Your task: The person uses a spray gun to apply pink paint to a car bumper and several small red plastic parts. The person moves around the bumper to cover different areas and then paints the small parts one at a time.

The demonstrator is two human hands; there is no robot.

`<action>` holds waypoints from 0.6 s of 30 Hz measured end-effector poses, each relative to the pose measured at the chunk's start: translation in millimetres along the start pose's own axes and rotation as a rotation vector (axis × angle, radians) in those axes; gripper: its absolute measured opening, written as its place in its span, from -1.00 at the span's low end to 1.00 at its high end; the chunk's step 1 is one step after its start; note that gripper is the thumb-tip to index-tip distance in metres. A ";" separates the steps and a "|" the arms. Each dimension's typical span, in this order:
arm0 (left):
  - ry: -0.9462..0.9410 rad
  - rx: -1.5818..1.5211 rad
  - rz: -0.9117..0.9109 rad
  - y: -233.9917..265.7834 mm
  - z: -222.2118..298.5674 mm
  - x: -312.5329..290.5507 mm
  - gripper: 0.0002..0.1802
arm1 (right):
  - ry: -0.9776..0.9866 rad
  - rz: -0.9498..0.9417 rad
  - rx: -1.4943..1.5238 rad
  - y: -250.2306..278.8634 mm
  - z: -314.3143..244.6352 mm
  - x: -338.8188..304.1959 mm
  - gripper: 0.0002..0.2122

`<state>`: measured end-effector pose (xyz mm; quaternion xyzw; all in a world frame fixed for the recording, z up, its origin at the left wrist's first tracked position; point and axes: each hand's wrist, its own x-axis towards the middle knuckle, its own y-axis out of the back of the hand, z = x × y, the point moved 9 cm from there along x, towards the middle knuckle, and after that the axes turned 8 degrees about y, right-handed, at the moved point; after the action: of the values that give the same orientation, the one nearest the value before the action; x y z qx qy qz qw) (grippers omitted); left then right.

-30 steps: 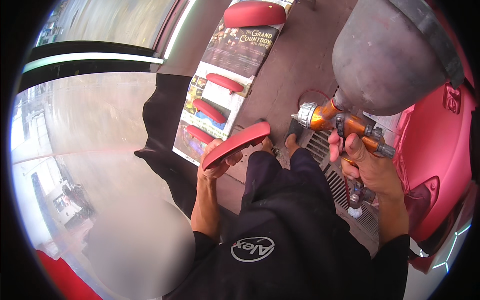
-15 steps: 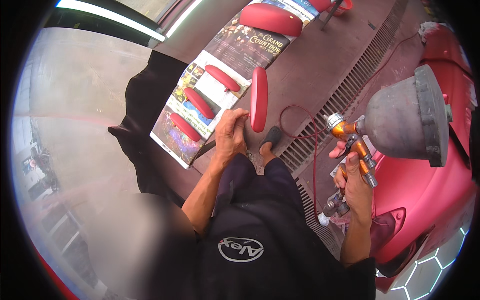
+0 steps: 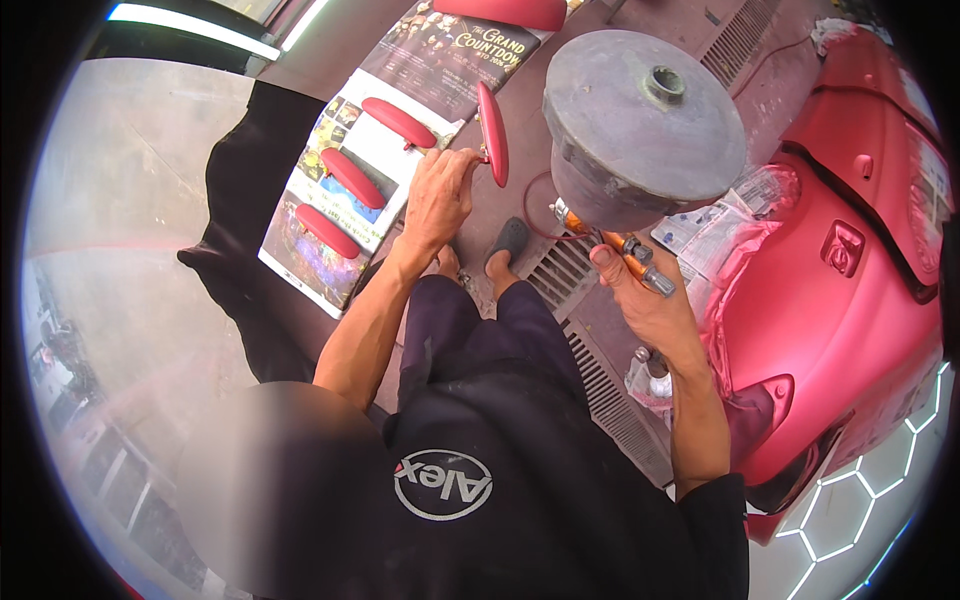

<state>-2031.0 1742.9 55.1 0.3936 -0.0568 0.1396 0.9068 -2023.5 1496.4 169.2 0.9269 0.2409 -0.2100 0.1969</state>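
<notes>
My left hand (image 3: 438,198) pinches the back of a red car door handle (image 3: 493,135), holding it up on edge beside a paper-covered bench. Wrapped round the grip of an orange paint spray gun (image 3: 640,262) are the fingers of my right hand (image 3: 648,305). The gun's big grey paint cup (image 3: 645,120) sits on top with its lid toward me, hiding most of the nozzle. Three similar red handles (image 3: 352,178) lie in a row on the printed paper (image 3: 345,110), just left of my left hand. A larger red curved part (image 3: 505,10) rests at the far end.
A red car body panel (image 3: 800,330) fills the right side, with masking paper and plastic (image 3: 730,235) along its edge. A floor grate (image 3: 605,385) runs past my feet, and a red hose (image 3: 540,190) loops near it. Black sheeting (image 3: 250,200) hangs at the left.
The spray gun has swung leftward and tipped, bringing its cup lid into view close to the held handle. My left hand still grips the handle, now turned slightly.
</notes>
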 end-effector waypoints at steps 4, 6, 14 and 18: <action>-0.113 0.125 -0.079 -7.7 3.2 1.5 -0.81 | -0.065 -0.133 0.007 -7.9 16.6 -3.5 -0.50; -0.156 0.168 -0.133 -14.0 3.0 -3.5 -0.76 | -0.112 -0.140 -0.019 -5.5 16.0 -1.7 -0.50; -0.301 0.230 -0.276 -17.3 13.0 -31.8 -0.66 | -0.072 -0.026 -0.101 16.2 0.9 34.2 -0.45; -0.308 0.208 -0.304 -10.3 19.5 -41.1 -0.64 | 0.009 0.100 -0.036 29.2 -6.2 43.9 -0.47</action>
<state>-2067.1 1713.4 52.5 0.5057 -0.1200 -0.0549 0.8526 -1971.3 1491.6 160.9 0.9350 0.1988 -0.1912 0.2227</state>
